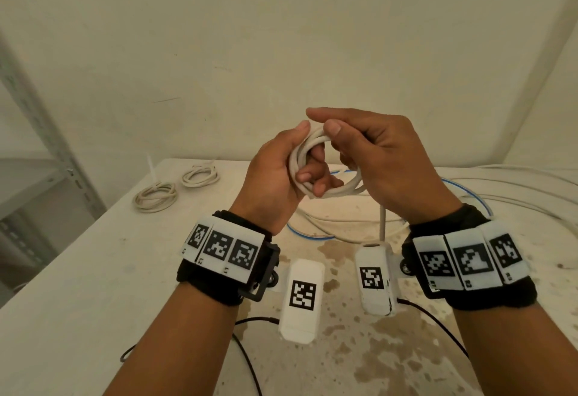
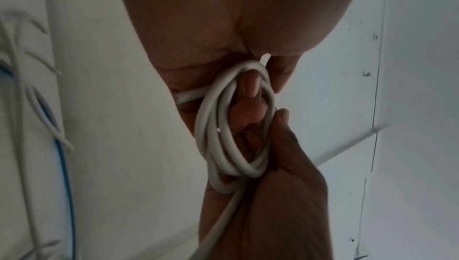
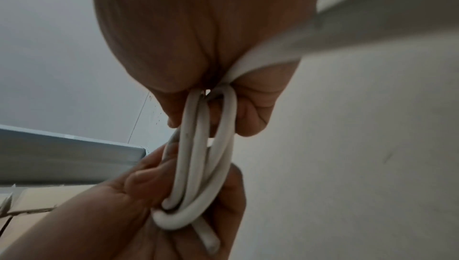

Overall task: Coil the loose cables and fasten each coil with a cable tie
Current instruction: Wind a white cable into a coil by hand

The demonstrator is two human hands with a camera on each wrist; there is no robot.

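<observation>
A small coil of white cable (image 1: 308, 162) is held in the air above the table (image 1: 93, 270), between both hands, in front of the wall. Several loops are seen lying together in the wrist views, with a free tail running down from the coil toward the table. The left hand (image 1: 275, 176) is curled round the coil, its fingers (image 1: 309, 173) passed through the loops and its thumb pressed on the top. The right hand (image 1: 381, 158) pinches the top of the coil between thumb and forefinger, the other fingers being bent round the strand.

Loose white cables (image 1: 500, 198) and a blue cable (image 1: 294, 231) are spread on the table beneath and to the right of the hands. Two finished coils (image 1: 156, 197) are laid at the far left of the table, near each other, and a white cable tie (image 1: 151, 165) stands up behind them. A grey metal rack (image 1: 47, 145) stands left of the table.

Black-and-white square marker patterns are carried on the wrist bands (image 1: 223, 247) and on the two white camera housings (image 1: 301, 297); small digits are printed beneath the band markers but cannot be read. No brand name is legible anywhere.
</observation>
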